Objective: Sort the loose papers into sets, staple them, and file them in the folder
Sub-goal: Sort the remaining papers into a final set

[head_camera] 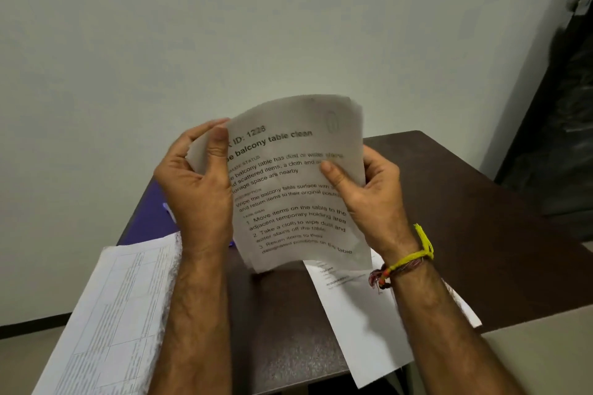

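A small set of printed sheets (295,183) headed with a task ID and "balcony table clean" is held up in the air above the table. My left hand (195,186) grips its left edge, thumb on the front. My right hand (369,192) pinches the right edge, thumb across the text. More than one sheet shows at the curled top edge. A purple folder (154,215) lies on the table behind my left hand, mostly hidden. No stapler is visible.
A dark brown table (465,218) stands against a pale wall. A sheet with printed tables (112,314) overhangs its left edge. Another white printed sheet (359,314) lies under my right forearm, reaching past the front edge. A dark door stands at the far right.
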